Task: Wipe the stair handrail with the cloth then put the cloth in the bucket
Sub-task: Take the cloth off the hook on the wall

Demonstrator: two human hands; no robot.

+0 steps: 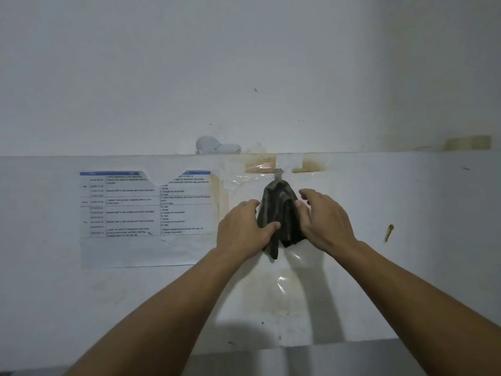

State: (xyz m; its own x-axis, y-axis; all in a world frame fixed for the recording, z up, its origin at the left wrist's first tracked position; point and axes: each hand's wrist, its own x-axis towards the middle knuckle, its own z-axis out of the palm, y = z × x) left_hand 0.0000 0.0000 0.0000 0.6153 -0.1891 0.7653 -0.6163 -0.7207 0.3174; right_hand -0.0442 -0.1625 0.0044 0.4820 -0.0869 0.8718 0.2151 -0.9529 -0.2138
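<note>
Cloth: one, dark grey-green, soft and mottled, bunched at the top and spreading into a bell shape with a narrow tail drooping below; hangs centre of the frame, against the wall.
Hook: one, small, grey, squarish, just above the cloth's peak — carries the cloth.
Left hand: back toward the camera, forearm stretched in from the lower left; thumb pressed across the cloth's lower left edge, fingers curved loosely beside the cloth, half spread, not clamped round it.
Right hand: back toward the camera, forearm in from the lower right; thumb touching the cloth's right side, fingers arched and apart just beside the cloth's upper right, nothing gripped.
Hands counted: two, one either side of the cloth, both bare.
Wall: white, matte, scuffed with dark specks; a horizontal ledge line across the middle of the frame.
Tape patches: yellowed, glossy, crinkled — several around the hook, another at the far right.
Paper sheet: one, flat, printed table with blue header, top edge torn; left of centre.
White object: one, smooth, rounded plastic, resting on the ledge above the cloth; kind unclear.
Rust-brown mark: one, small, right of the hands.
</note>
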